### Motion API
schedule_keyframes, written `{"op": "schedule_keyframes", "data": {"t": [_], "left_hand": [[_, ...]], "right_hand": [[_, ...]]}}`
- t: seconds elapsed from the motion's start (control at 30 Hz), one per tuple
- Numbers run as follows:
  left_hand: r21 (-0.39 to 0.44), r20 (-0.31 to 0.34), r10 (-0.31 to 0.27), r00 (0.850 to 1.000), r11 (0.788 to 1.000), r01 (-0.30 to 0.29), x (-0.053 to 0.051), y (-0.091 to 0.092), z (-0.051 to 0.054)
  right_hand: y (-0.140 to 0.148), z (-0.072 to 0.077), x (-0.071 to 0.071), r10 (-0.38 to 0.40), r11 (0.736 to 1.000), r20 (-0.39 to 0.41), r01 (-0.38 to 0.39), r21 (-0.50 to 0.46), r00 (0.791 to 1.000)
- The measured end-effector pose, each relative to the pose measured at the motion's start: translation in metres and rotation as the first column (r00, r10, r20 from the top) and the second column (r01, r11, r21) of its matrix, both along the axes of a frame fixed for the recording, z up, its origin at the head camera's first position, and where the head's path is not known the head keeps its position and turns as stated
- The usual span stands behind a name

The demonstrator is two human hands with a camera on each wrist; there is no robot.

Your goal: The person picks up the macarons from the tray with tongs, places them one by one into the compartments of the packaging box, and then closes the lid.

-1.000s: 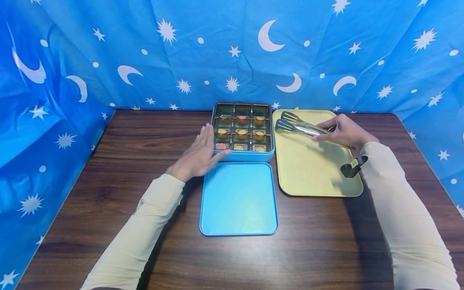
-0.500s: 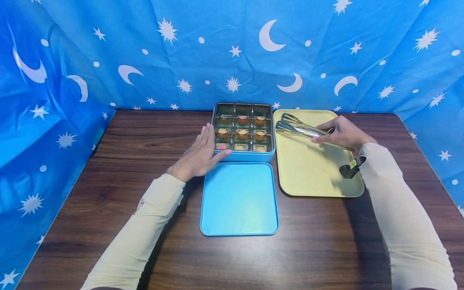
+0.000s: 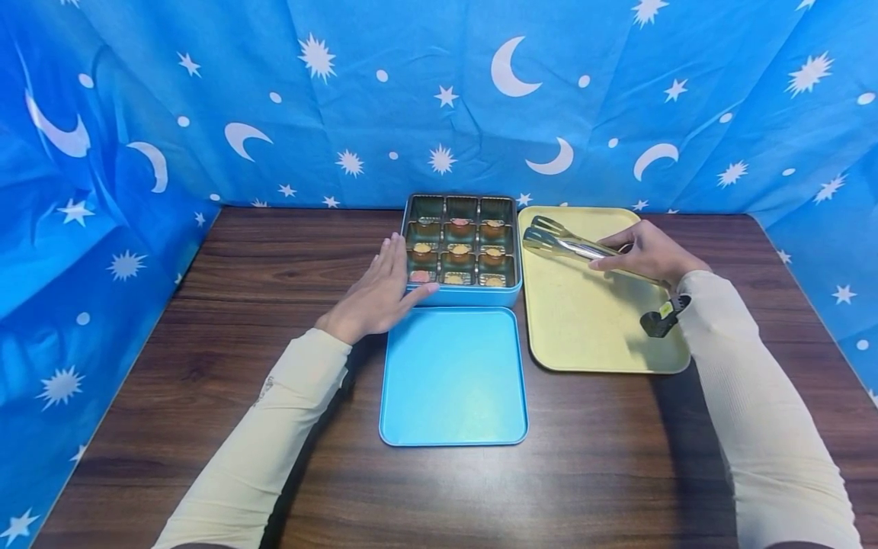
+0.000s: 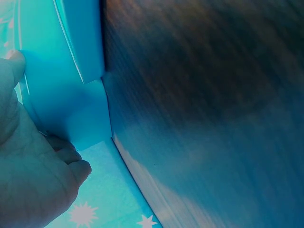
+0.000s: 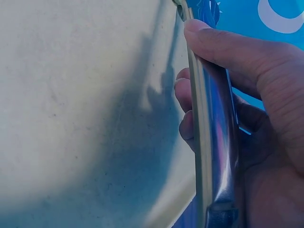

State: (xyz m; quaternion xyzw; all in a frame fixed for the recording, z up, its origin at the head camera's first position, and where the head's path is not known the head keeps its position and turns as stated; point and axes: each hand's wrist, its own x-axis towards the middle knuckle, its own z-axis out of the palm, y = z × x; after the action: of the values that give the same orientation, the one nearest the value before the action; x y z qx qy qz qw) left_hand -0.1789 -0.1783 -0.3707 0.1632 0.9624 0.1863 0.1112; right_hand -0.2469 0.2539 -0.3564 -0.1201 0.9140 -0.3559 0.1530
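A blue square tin (image 3: 473, 296) with a divided gold-brown insert stands at the back of the table. Small yellow and pink round pieces, perhaps sweets, show in several compartments. My left hand (image 3: 373, 293) lies along the tin's left side with straight fingers, its thumb at the front corner; the left wrist view has this hand (image 4: 35, 156) against the blue wall. My right hand (image 3: 655, 252) grips metal tongs (image 3: 581, 249) over the yellow tray (image 3: 597, 335). Their slotted ends point left, slightly apart, near the tin. In the right wrist view, thumb and fingers clasp the tongs' handle (image 5: 221, 147).
A flat blue lid (image 3: 453, 377) lies in front of the tin. The tray stands right beside the tin. Behind the dark wooden table (image 3: 226, 305) hangs a blue cloth (image 3: 425, 91) with moons and stars. A black device (image 3: 661, 320) sits at the right wrist.
My right hand and the tongs have shifted very slightly; the shadow on the tray has moved a little with them. My left hand, the tin and the lid stay in place.
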Motion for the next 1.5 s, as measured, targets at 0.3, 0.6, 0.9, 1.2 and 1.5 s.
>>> {"op": "schedule_keyframes", "data": {"t": [0.3,0.6,0.9,1.2,1.5], "left_hand": [[0.001,0.001,0.000,1.000,1.000,0.000,0.001,0.000,0.001],[-0.007,0.008,0.000,1.000,1.000,0.000,0.000,0.000,0.001],[-0.008,0.005,0.002,1.000,1.000,-0.002,0.000,0.000,0.000],[-0.003,0.002,0.008,1.000,1.000,-0.008,0.000,0.000,-0.001],[-0.004,0.008,0.006,1.000,1.000,-0.006,0.000,0.001,0.000]], "right_hand": [[0.002,0.002,0.001,-0.021,1.000,0.000,0.021,-0.021,1.000],[0.005,0.012,0.002,-0.024,0.999,-0.024,0.025,0.042,0.999],[0.003,0.027,-0.001,-0.049,0.998,-0.027,0.050,0.033,0.998],[-0.002,0.043,-0.004,-0.039,0.999,-0.044,0.040,0.014,0.998],[-0.016,0.056,-0.008,-0.011,1.000,-0.075,0.012,0.010,0.997]]}}
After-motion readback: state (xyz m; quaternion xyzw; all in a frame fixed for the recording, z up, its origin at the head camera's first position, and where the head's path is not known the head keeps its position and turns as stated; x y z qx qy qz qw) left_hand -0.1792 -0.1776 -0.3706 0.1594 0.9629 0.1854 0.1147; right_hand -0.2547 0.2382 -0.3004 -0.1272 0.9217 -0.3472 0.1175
